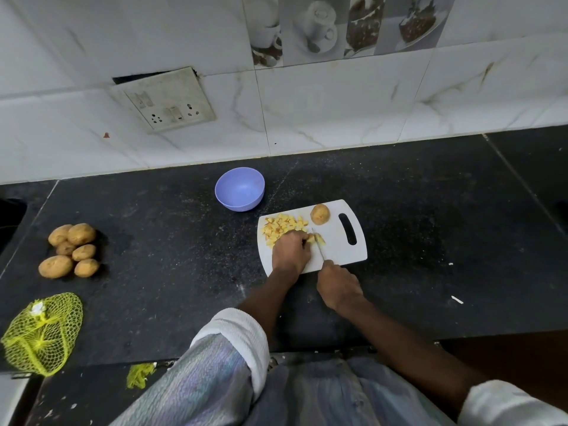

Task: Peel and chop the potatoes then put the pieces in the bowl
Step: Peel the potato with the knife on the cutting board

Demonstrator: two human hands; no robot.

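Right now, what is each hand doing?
Left hand: fingers curled on a potato piece.
Right hand: grips the knife.

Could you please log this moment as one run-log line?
phase: chopping | left hand: holds yellow potato piece on white plastic cutting board | right hand: grips knife | purple bowl: empty

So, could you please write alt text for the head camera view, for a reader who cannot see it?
A person chops potato on a white cutting board: the right hand holds a knife, the left hand steadies a piece. Diced potato lies on the board; a purple bowl stands behind.
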